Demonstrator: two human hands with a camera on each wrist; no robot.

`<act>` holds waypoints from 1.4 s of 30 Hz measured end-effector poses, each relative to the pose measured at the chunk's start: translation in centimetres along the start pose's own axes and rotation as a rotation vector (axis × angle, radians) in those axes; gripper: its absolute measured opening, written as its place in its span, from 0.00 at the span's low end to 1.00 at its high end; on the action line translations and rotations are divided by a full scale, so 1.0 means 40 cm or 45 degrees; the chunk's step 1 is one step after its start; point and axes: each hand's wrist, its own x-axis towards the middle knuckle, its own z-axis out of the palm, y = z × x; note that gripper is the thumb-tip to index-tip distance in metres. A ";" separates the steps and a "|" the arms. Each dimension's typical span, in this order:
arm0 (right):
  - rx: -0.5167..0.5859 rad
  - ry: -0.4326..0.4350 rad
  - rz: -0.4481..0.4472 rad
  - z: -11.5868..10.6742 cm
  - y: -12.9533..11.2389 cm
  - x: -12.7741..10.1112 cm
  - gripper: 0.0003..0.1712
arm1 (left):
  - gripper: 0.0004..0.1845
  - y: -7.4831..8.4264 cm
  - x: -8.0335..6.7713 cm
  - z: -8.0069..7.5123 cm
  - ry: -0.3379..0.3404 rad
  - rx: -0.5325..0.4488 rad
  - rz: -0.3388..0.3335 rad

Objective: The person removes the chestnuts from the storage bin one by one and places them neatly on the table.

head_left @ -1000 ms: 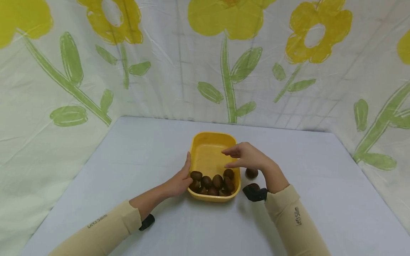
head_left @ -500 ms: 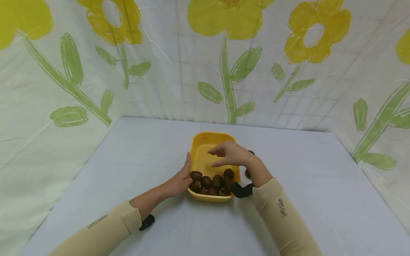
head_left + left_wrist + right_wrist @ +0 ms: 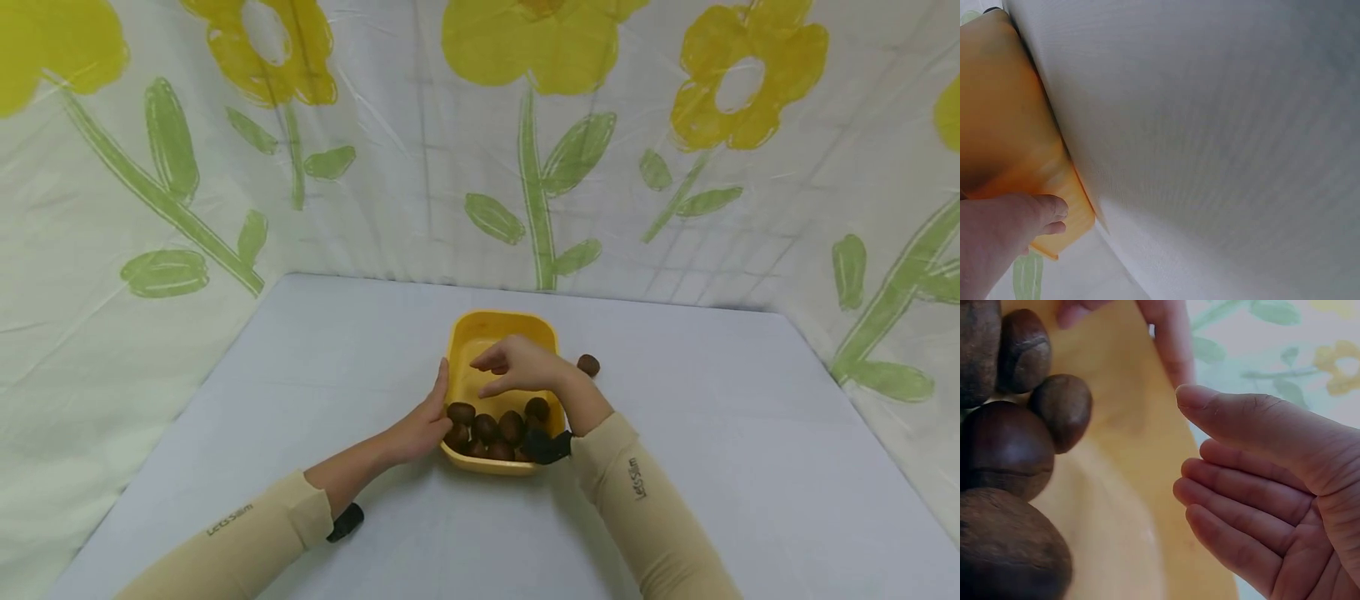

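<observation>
A yellow plastic tray [image 3: 504, 314] lies on the table with several brown chestnuts [image 3: 512, 427] gathered at its near end. My left hand [image 3: 415, 431] grips the tray's left wall; in the right wrist view its thumb is inside and its fingers [image 3: 1170, 344] outside. Over the middle of the tray hovers my right hand [image 3: 525, 367], thumb and fingers apart and nothing between them. From the right wrist, the nearest chestnuts [image 3: 1009, 447] show cracked shells. One loose chestnut [image 3: 588, 365] sits on the table right of the tray, beyond the right wrist.
The table [image 3: 720, 433] has a pale cover. A white curtain [image 3: 390, 167] with yellow flowers hangs behind it and at both sides. Black straps circle both wrists, and the right strap [image 3: 546, 447] hides part of the tray's near right corner.
My right hand has moved left, from the tray's right edge to over its middle. The far loose chestnut has come into view, while the nearer loose ones are now covered. The left hand stays put.
</observation>
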 end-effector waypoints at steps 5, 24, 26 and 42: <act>-0.021 -0.022 0.002 0.012 0.000 0.009 0.28 | 0.44 0.001 0.000 0.001 -0.004 -0.003 0.005; -0.102 -0.080 -0.018 0.041 0.013 0.046 0.26 | 0.45 -0.003 0.004 0.005 -0.012 -0.013 0.025; -0.126 -0.087 -0.029 0.042 0.012 0.048 0.26 | 0.45 -0.002 0.005 0.005 -0.010 -0.017 0.021; -0.095 -0.208 -0.044 0.068 0.020 0.068 0.23 | 0.44 0.000 0.001 -0.001 -0.019 0.009 0.052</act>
